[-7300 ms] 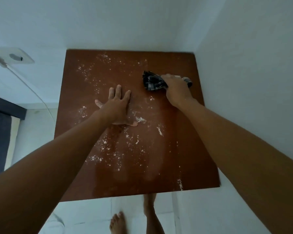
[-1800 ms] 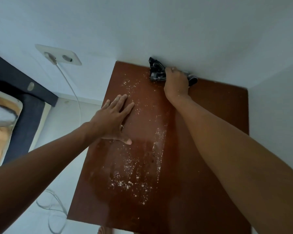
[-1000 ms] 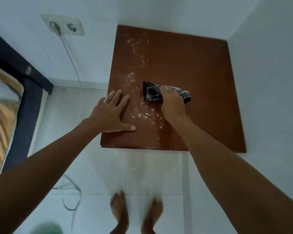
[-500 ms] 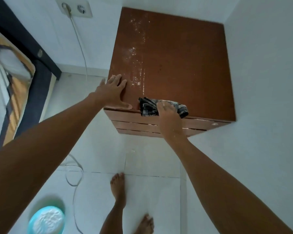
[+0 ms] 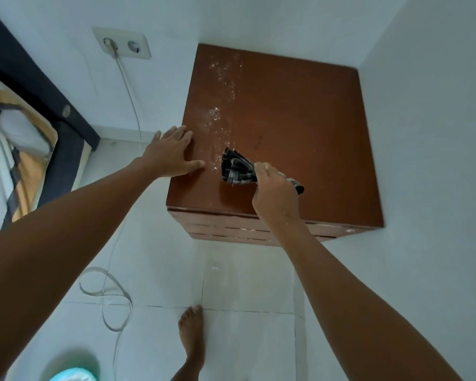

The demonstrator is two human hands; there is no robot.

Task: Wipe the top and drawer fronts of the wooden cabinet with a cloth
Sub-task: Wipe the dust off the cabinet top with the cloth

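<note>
The wooden cabinet [image 5: 300, 127] stands in the room's corner, seen from above, its reddish-brown top streaked with white powder [image 5: 220, 111] along the left side. Its drawer fronts [image 5: 231, 228] show as narrow bands under the front edge. My right hand [image 5: 275, 191] grips a dark checked cloth [image 5: 235, 167] near the front of the top, the cloth bunched and sticking out to the left of my fingers. My left hand [image 5: 171, 152] lies flat, fingers spread, on the cabinet's front left edge.
White walls close in behind and to the right of the cabinet. A double wall socket [image 5: 123, 45] has a white cable [image 5: 107, 284] running down and looping on the tiled floor. A dark-framed bed [image 5: 39, 127] is at left, a teal bowl [image 5: 72, 373] at bottom left, my bare foot [image 5: 191, 336] below.
My right hand has lifted the cloth from the front edge back onto the top, a little farther in. Most powder seen earlier is gone. The left hand stays on the left edge.
</note>
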